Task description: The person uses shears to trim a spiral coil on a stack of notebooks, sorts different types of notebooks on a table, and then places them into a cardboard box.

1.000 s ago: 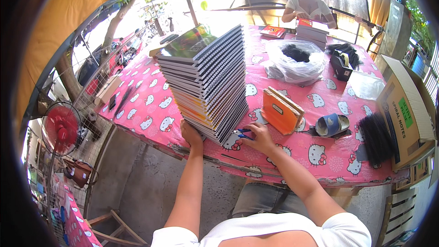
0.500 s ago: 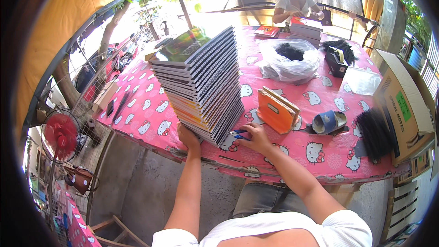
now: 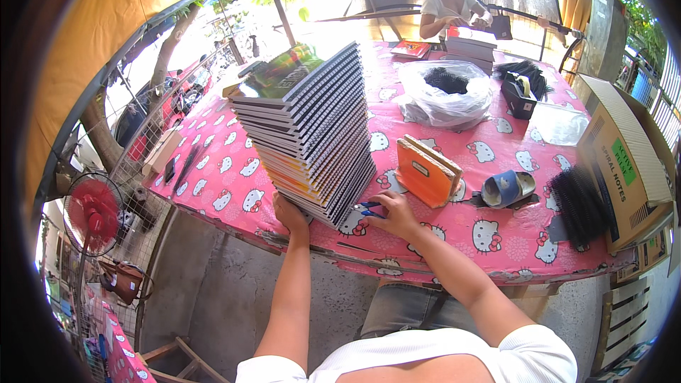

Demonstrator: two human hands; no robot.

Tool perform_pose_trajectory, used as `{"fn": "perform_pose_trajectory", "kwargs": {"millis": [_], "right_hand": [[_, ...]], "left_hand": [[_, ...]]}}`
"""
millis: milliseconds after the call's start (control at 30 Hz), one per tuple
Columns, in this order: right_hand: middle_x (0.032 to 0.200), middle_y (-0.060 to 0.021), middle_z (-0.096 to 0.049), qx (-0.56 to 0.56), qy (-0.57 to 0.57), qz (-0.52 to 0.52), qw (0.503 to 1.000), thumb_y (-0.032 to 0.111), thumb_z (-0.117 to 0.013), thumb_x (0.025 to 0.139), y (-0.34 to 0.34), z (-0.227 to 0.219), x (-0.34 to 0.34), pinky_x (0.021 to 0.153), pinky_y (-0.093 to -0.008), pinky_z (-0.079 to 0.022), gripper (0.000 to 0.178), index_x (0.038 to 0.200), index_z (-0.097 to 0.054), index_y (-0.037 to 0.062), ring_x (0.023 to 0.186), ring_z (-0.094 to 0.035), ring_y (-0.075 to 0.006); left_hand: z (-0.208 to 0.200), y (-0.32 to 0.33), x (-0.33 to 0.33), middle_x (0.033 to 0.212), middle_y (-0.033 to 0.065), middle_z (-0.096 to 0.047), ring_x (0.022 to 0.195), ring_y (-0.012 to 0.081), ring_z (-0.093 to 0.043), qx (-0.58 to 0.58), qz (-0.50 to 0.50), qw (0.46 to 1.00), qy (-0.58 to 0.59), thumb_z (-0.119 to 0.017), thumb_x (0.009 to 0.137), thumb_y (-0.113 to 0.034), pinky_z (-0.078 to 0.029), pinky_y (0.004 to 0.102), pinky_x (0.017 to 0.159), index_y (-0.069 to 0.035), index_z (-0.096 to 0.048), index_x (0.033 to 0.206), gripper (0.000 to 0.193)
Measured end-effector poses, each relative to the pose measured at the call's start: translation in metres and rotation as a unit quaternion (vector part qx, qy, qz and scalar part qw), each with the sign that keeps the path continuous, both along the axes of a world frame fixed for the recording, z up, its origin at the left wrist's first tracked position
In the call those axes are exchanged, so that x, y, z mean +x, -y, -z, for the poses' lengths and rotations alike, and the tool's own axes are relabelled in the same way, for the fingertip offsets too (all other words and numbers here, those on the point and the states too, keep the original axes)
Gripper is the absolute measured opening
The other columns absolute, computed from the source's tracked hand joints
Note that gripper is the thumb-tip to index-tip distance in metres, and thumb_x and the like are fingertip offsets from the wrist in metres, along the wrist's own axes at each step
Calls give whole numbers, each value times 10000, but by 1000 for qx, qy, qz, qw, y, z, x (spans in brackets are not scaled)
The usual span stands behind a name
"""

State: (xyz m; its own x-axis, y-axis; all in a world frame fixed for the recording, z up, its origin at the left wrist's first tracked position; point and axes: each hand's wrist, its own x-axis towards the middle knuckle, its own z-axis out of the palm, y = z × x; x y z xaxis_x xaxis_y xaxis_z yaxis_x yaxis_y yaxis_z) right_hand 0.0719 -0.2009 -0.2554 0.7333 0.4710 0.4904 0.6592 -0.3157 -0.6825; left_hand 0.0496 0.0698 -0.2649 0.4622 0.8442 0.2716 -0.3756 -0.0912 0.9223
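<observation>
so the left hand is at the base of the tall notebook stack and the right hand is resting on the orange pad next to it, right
Not quite. The left hand is at the base of the tall notebook stack, but the right hand is not on the orange pad. It rests on the pink tablecloth by the stack's near corner, its fingers on a small blue tool; the pad lies just beyond it. The head view shows this.

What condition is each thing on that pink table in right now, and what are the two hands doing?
Notebook stack: tall, leaning.
Left hand: pressed against the stack's base.
Right hand: on a small blue tool.
Plastic bag: open.
Cardboard box: open.
Tape roll: lying on its side.
</observation>
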Motion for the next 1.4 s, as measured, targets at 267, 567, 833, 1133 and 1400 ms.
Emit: {"fn": "perform_pose_trajectory", "kwargs": {"millis": [267,567,833,1133,1400], "right_hand": [[939,-91,-607,11,24,2,1000,315,-790,652,-1,-2,-1,726,-347,-463,481,1026,-638,53,813,-573,-228],[898,-91,-609,23,71,8,997,281,-809,644,2,-2,1,612,-297,-502,482,1021,-640,33,692,-583,-183],[910,-106,-613,22,66,4,998,272,-809,644,-1,1,2,593,-299,-507,481,1023,-637,30,705,-588,-188],[958,-94,-612,19,1,-3,1000,325,-778,652,2,-2,-1,815,-389,-447,469,1014,-641,60,902,-580,-274],[969,-90,-614,4,-3,0,1000,331,-775,656,2,-2,-1,829,-395,-439,471,1023,-640,68,933,-576,-278]], "left_hand": [[8,-8,1,967,104,-576,861,184,-530,-13,27,1000,9,-323,957,-310,-427,317,789,53,-550,1009,431],[-3,4,0,1029,129,-582,909,200,-547,-9,5,1000,-7,-338,949,-321,-432,315,817,75,-536,1080,462],[7,-7,1,1034,135,-589,919,214,-552,9,-1,1000,-19,-329,940,-299,-431,322,825,75,-546,1076,453],[0,0,-3,1009,123,-590,897,201,-548,65,-17,997,-49,-330,951,-313,-431,319,806,63,-555,1056,450],[-5,6,-2,980,102,-583,876,180,-536,4,1,1000,8,-331,951,-304,-430,307,796,44,-555,1020,420]]}}
